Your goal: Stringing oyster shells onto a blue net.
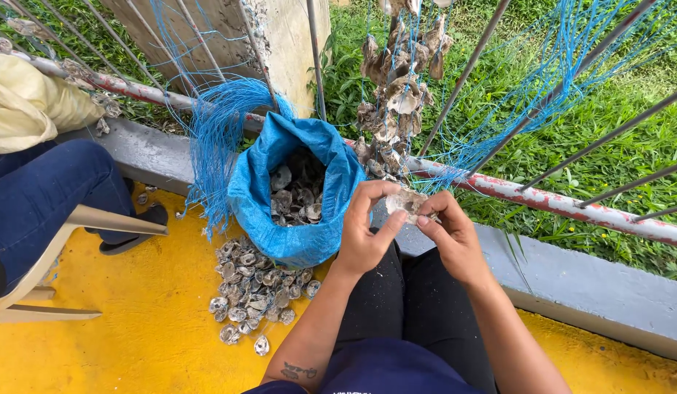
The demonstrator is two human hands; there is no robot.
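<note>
Above my lap, my left hand (pixel 364 233) and right hand (pixel 448 230) clamp fingers on one oyster shell (pixel 405 202), beside the blue sack (pixel 294 197). Shell judged light, rigid, rough, brittle-edged; grip the thicker edges.

We sit at an outdoor shell-stringing workplace: yellow floor (pixel 134 321), rusty railing (pixel 542 201), grass (pixel 572 131) beyond, blue sack (pixel 258 197) of oyster shells, hanging shell strings (pixel 400 95).

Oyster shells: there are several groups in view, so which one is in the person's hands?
The single pale shell, pinched between left hand and right hand. Others lie in the blue sack, piled on the yellow floor, or strung on the hanging string.
</note>
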